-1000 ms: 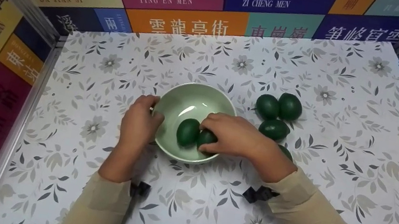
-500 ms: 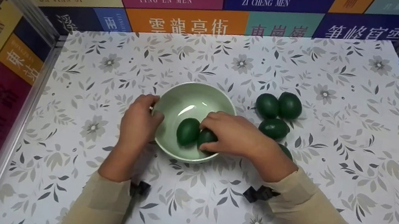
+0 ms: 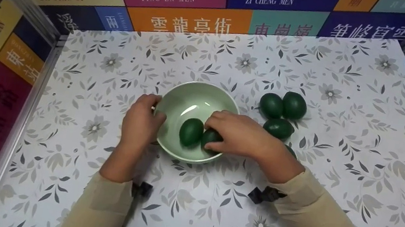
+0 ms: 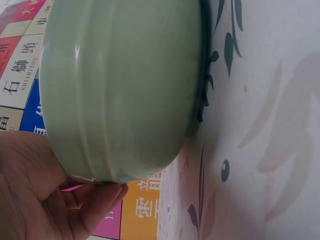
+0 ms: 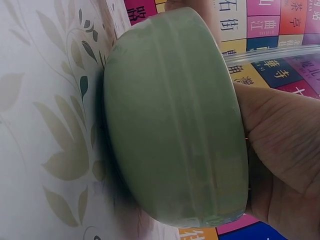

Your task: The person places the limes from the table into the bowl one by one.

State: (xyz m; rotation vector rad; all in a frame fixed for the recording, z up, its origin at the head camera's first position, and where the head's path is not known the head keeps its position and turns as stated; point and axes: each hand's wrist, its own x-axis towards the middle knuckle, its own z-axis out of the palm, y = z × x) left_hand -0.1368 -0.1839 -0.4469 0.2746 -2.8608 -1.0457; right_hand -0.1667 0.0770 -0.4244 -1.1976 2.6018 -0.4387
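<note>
A pale green bowl [image 3: 172, 103] stands on the table in the head view. My left hand [image 3: 141, 120] grips its left rim, thumb inside and fingers outside; the left wrist view shows the fingertips against the bowl's outer wall. Over the right rim reaches my right hand [image 3: 243, 135], its thumb and fingers around a dark green lime [image 3: 211, 137] low inside the bowl. Beside that fruit lies a second lime [image 3: 191, 132]. In the right wrist view the bowl's wall [image 5: 170, 120] hides both limes and my right fingertips.
Right of the bowl several more limes [image 3: 278, 129] lie close together on the flower-patterned tabletop [image 3: 172, 212]. One lime [image 3: 291, 151] is mostly covered by my right wrist. Panels with coloured lettering [image 3: 184, 20] rise along the back and both sides.
</note>
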